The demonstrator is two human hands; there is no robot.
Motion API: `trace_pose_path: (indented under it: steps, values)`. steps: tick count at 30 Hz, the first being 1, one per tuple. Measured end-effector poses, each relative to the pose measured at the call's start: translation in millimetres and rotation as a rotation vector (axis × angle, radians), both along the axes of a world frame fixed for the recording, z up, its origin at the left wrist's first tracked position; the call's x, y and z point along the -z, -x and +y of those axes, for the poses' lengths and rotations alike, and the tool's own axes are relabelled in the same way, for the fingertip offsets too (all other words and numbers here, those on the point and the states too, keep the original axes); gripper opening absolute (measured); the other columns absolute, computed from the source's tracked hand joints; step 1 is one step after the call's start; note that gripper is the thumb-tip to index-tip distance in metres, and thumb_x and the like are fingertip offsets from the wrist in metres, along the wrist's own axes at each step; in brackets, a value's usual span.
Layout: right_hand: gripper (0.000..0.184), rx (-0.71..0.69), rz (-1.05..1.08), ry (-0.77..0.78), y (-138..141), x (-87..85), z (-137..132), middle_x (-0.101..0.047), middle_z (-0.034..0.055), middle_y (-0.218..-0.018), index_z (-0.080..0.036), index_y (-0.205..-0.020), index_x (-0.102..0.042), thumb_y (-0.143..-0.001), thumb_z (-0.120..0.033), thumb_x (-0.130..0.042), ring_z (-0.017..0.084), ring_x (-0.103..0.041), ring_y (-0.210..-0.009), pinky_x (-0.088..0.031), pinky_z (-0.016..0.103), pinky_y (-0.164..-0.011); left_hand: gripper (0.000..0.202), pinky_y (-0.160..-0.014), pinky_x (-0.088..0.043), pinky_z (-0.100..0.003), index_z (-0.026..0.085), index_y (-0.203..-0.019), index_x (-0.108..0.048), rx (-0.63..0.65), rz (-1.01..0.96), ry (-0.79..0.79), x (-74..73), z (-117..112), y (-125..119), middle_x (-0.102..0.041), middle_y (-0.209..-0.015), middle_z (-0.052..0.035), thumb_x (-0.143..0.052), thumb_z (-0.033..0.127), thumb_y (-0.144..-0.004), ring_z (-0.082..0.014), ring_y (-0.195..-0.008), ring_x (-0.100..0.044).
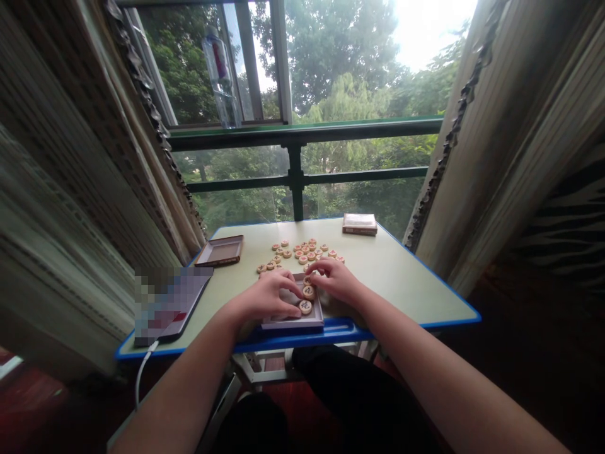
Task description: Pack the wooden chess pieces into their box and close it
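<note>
Round, tan wooden discs (305, 307) lay at three o'clock from the half-curled left hand (271, 293). The right hand (333, 277) curled; both holds were unclear.

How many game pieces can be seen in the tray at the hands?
3, lined up along the right side of the tray: near piece beside the left hand, middle piece, far piece by the right hand. The hands may hide more.

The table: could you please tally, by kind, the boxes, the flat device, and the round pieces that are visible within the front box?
Shallow open boxes: 2 (front box, left box)
White-topped box: 1
Flat device: 1
Round pieces visible within the front box: 3
Total: 7
</note>
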State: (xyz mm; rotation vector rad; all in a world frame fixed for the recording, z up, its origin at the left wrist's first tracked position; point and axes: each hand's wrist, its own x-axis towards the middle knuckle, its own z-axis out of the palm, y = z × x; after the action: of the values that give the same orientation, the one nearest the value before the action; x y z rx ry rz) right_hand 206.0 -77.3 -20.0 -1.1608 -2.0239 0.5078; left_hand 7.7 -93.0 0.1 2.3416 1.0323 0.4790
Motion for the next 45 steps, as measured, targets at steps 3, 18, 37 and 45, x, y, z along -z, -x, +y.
trace_pose_path:
  steps: [3,18,37,45]
  values:
    - [0.014,0.006,0.003,0.0,0.0,-0.6,-0.1,-0.056,0.0,-0.069,-0.018,-0.075,-0.069,-0.068,-0.016,-0.057,0.012,-0.048,-0.067,-0.038,0.024,-0.066,0.028,-0.081,-0.04,-0.029,0.023,-0.077,-0.071,0.006,-0.003,-0.003,0.7,1.1,0.8,-0.053,-0.086,-0.0025,-0.07,0.043,-0.058,-0.0173,-0.085,-0.052]
    - [0.017,0.007,0.032,0.01,-0.5,-3.1,-1.9,-0.059,0.0004,-0.067,-0.016,-0.072,-0.068,-0.067,-0.014,-0.053,0.011,-0.049,-0.064,-0.038,0.023,-0.062,0.019,-0.082,-0.035,-0.029,0.022,-0.072,-0.071,0.076,0.064,-0.063,-4.5,-3.7,-4.9,-0.058,-0.082,-0.0022,-0.064,0.04,-0.068,-0.0173,-0.087,-0.05]
    - [0.018,0.064,0.119,0.045,-1.7,-2.3,0.8,-0.066,0.0018,-0.068,-0.015,-0.071,-0.068,-0.069,-0.014,-0.051,0.012,-0.055,-0.064,-0.041,0.023,-0.063,0.027,-0.076,-0.039,-0.027,0.022,-0.088,-0.071,0.049,0.048,-0.103,-1.1,0.6,-4.5,-0.058,-0.084,-0.0037,-0.055,0.04,-0.075,-0.015,-0.078,-0.052]
    - [0.018,0.115,0.123,0.042,-2.9,-3.0,2.4,-0.068,0.0027,-0.072,-0.017,-0.07,-0.069,-0.07,-0.018,-0.051,0.015,-0.059,-0.07,-0.043,0.026,-0.068,0.022,-0.078,-0.04,-0.027,0.022,-0.088,-0.071,0.05,-0.004,-0.08,0.0,0.3,-5.6,-0.059,-0.084,-0.0033,-0.054,0.03,-0.075,-0.0154,-0.08,-0.053]
